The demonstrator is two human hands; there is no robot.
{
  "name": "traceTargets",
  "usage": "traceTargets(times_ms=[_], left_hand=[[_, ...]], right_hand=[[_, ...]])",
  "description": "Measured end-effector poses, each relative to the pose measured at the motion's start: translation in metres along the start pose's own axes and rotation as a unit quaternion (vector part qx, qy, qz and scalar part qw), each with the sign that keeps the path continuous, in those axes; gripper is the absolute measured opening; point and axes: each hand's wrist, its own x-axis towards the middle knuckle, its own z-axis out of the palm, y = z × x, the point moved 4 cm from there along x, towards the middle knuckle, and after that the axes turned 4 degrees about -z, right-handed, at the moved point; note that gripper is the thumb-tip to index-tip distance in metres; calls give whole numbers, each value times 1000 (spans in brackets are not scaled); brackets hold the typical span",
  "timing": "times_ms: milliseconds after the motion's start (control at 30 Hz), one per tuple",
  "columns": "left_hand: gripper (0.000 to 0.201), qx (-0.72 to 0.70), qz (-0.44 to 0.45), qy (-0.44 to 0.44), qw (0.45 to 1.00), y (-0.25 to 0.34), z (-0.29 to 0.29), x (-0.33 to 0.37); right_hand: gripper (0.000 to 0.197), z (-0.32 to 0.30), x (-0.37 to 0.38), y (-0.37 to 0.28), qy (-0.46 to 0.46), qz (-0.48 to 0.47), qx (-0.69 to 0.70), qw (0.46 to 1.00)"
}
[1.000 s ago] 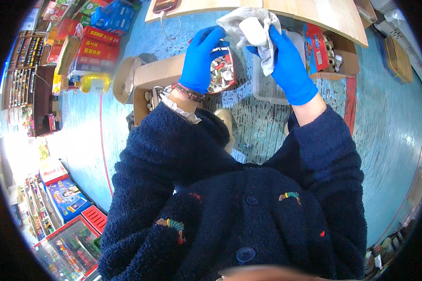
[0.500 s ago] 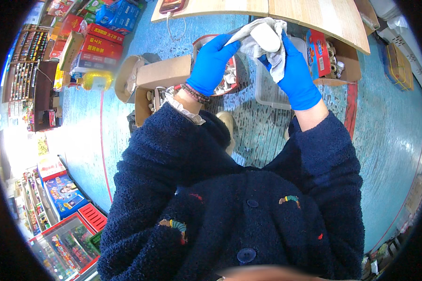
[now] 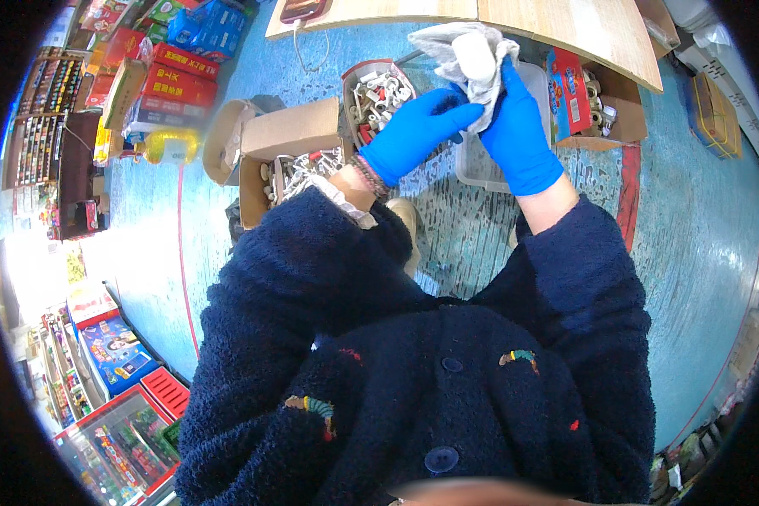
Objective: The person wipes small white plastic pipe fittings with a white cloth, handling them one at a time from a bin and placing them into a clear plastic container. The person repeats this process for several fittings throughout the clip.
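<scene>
- Scuffed blue floor (image 3: 464, 240) spreads underneath.
- Left hand (image 3: 413, 135), fingers bent, meets the grey cloth (image 3: 434, 40); cannot tell if it grips.
- Right hand (image 3: 519, 139) holds that cloth, cradling a white rounded object (image 3: 476, 57).
- Pale wooden desk (image 3: 557, 24) stands beyond.

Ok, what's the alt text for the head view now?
The blue-gloved right grip holds a white object in a gray cloth, with the gloved left grip at the cloth's lower end. An open cardboard box of white parts and a clear plastic bin sit on worn blue floor.
</scene>
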Motion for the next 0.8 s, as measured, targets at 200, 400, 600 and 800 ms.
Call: traceTargets(times_ms=[200,400,600,800], left_hand=[[38,19,37,154,987,2,-14,6],[36,-44,117,177,976,-1,-7,6],[41,-118,56,152,980,-4,-10,4],[43,-169,60,142,973,-2,-9,4]], right_hand=[[42,11,-13,-4,-23,-58,-98,993],[37,18,-16,2,-5,-79,-143,987],[41,15,-13,-4,14,-112,-282,953],[39,10,-5,-22,42,-141,-229,962]])
